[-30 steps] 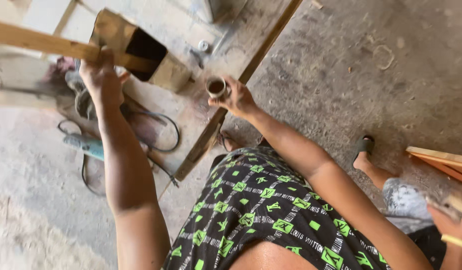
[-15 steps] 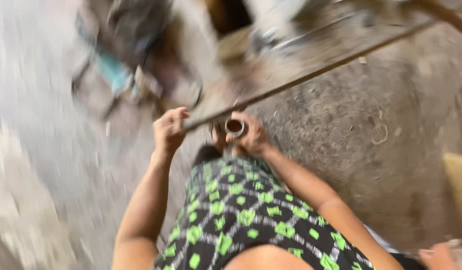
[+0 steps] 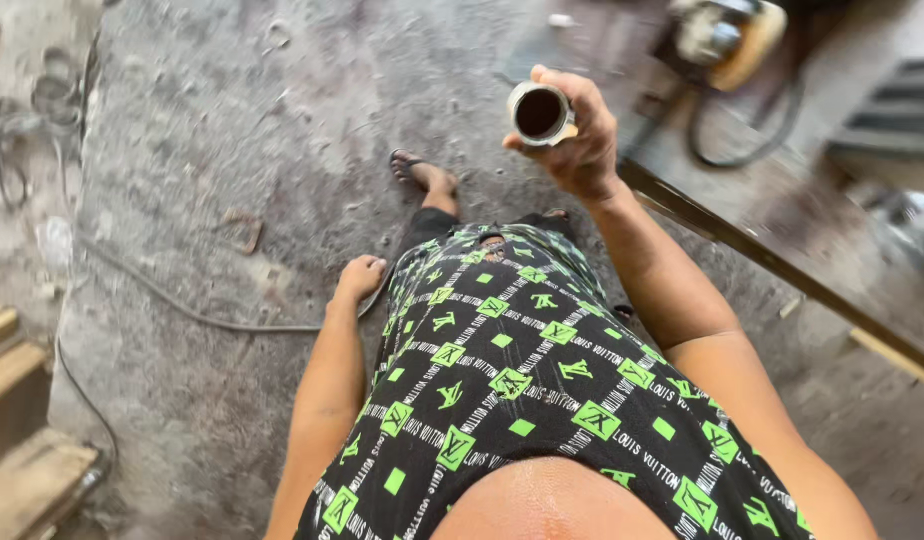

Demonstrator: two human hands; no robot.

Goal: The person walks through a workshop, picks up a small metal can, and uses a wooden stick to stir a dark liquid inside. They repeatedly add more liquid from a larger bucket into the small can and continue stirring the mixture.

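One metal cup (image 3: 540,113), dark inside, right hand (image 3: 582,140)

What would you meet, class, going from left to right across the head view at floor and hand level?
Wooden planks → black cable → left hand → sandalled foot → metal cup in the right hand → yellow power tool.

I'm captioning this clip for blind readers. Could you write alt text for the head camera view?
The right hand holds up a short metal tube, its open end facing the camera. The left hand hangs empty by a patterned garment, above a dusty concrete floor.
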